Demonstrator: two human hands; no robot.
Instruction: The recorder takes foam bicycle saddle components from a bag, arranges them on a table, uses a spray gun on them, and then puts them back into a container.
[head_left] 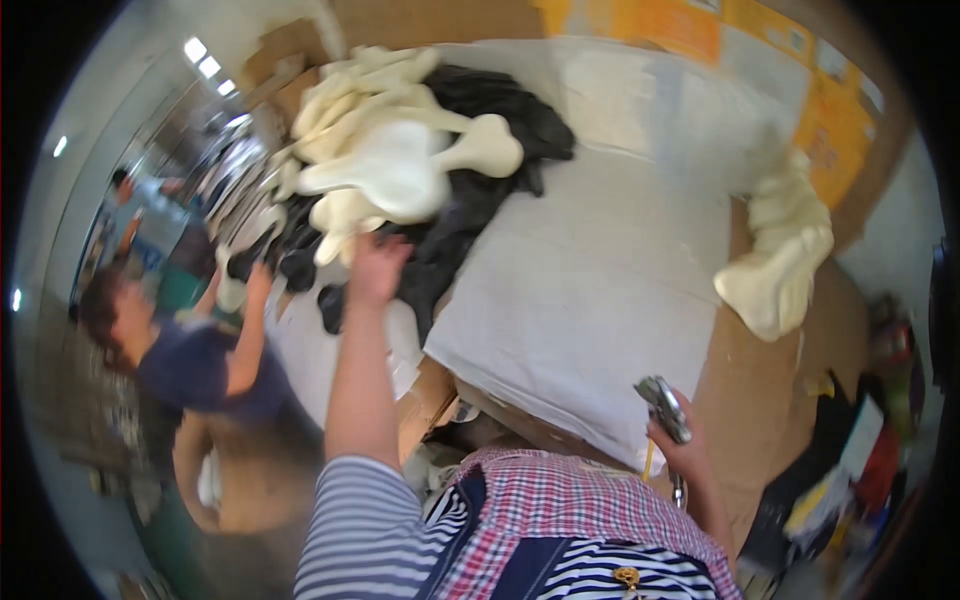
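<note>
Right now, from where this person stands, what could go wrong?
1. The pile of cream pieces looks loosely heaped, so a tug by the left hand, which is at its near side, might make some slide.
2. The right hand holds a metal tool by the white sheet; it could perhaps bump or mark that covering.
3. A co-worker is at work close by on the left, so arms might collide.

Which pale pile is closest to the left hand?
The big messy pile beside the black material, just beyond the left hand. The other pale pile is away on the right.
</note>
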